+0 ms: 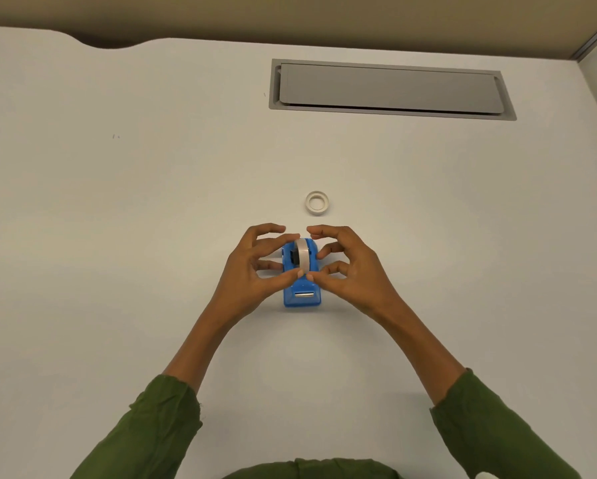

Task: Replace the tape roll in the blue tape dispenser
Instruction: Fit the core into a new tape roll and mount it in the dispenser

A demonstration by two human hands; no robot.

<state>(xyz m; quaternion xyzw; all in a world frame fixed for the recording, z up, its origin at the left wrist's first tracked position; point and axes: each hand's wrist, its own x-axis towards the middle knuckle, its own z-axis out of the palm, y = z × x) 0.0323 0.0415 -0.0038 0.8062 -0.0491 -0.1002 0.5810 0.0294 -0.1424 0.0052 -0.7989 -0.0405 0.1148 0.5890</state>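
While the dispenser [302, 292] stands mid-desk with its long axis running twelve to six, cutter toward the person, a roll [303, 255] sits upright in its cradle. The left hand [252, 267] flanks it at nine o'clock, the right hand [349, 267] at three, equally near. Both thumbs meet at the roll's near edge, seemingly pinching the tape; the other fingers are spread and curled. A spare ring [317, 202], perhaps an empty core, lies flat at twelve o'clock, just beyond. The pale desk [134, 219] has a closed cable flap [390, 88] farther back.
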